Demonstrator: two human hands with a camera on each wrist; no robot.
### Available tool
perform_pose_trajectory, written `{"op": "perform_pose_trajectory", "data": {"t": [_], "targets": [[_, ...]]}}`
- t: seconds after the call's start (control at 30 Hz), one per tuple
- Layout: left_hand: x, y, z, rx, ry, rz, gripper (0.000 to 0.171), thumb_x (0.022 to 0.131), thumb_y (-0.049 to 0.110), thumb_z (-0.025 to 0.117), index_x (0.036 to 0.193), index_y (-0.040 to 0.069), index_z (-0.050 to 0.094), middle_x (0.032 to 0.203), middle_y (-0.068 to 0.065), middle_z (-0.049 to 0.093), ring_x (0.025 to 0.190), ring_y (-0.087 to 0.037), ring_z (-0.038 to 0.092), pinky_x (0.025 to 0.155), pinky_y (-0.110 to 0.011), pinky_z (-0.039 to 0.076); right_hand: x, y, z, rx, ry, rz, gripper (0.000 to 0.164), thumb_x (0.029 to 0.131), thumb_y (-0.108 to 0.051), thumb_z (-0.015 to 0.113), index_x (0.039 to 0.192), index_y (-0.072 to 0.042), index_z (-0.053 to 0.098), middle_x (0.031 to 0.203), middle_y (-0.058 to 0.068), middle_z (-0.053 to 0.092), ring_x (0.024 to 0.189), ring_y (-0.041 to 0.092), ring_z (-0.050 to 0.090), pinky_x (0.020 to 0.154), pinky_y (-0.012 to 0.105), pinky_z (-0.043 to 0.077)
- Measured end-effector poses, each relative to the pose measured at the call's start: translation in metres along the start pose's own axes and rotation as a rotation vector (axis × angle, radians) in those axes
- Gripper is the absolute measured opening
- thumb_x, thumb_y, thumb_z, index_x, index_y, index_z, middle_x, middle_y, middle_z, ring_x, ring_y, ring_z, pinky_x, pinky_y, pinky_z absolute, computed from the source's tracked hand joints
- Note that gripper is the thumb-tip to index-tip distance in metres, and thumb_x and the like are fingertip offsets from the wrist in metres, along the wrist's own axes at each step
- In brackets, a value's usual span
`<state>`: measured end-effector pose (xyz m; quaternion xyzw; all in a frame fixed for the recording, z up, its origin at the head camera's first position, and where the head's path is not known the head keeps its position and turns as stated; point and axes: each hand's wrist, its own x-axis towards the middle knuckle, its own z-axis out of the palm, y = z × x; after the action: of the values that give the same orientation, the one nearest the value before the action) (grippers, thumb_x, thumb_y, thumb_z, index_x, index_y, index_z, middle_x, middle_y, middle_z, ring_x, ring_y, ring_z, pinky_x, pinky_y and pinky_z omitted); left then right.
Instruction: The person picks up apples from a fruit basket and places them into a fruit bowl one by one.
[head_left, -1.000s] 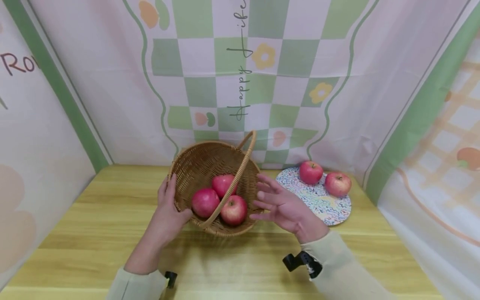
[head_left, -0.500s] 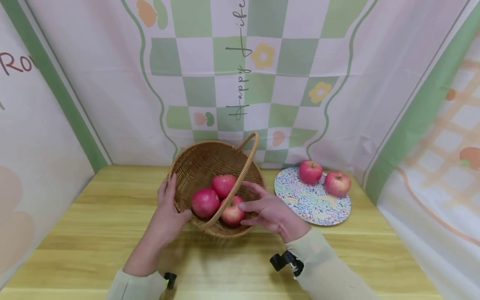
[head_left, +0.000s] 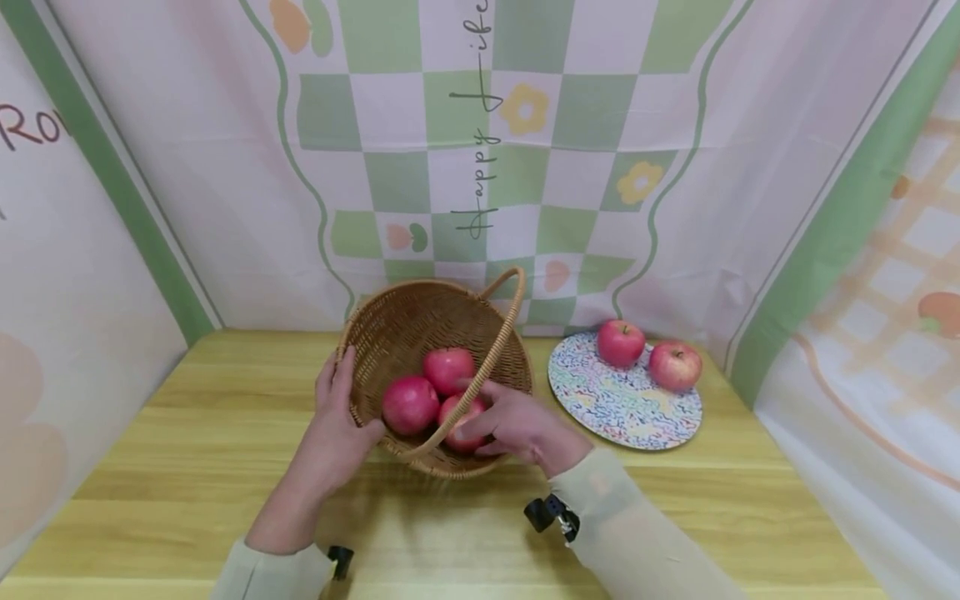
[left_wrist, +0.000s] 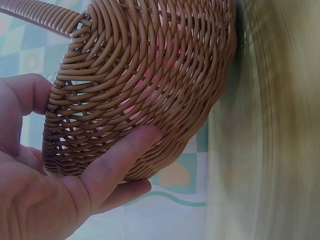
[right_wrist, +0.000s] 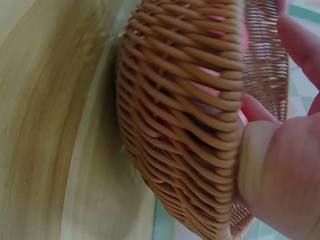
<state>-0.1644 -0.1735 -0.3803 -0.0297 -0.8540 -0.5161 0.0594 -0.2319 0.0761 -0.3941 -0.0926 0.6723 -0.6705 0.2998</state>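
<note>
A wicker basket with an arched handle leans back on the table, its mouth facing me. Three red apples lie in it: one at left, one behind and a front-right apple partly covered by the handle and fingers. My left hand grips the basket's left rim, thumb at the near edge; in the left wrist view its fingers lie along the weave. My right hand reaches in past the right rim and holds the front-right apple. In the right wrist view, the basket wall hides most of that apple.
To the right, a round patterned plate bears two apples, one at its back and one at its right. The wooden table ends at a printed cloth backdrop close behind the basket.
My right hand has moved left from beside the basket's right rim into it and taken hold of the front-right apple. The handle has tipped slightly right; my left hand stays on the rim.
</note>
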Motion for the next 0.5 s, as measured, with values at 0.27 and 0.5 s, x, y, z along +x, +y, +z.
{"op": "perform_pose_trajectory", "data": {"t": [0.27,0.5], "targets": [[0.0003,0.0015,0.0002,0.014,0.001,0.018,0.105,0.081,0.000,0.063,0.162,0.023,-0.001,0.163,-0.005,-0.013,0.139,-0.045,0.025,0.101,-0.056,0.035,0.0082,0.0013,0.0049,-0.123,0.004,0.034,0.080,0.076,0.010,0.076,0.148,-0.012,0.048,0.125,0.019,0.055,0.103,0.030,0.062,0.088,0.054,0.050],[0.0000,0.0018,-0.0005,0.025,0.004,0.012,0.105,0.081,0.000,0.062,0.162,0.023,-0.001,0.163,-0.004,-0.014,0.138,-0.046,0.026,0.101,-0.056,0.036,0.0113,0.0006,0.0072,-0.171,-0.011,0.042,0.079,0.076,0.011,0.075,0.147,-0.012,0.049,0.134,0.017,0.050,0.104,0.028,0.061,0.084,0.049,0.053]]}}
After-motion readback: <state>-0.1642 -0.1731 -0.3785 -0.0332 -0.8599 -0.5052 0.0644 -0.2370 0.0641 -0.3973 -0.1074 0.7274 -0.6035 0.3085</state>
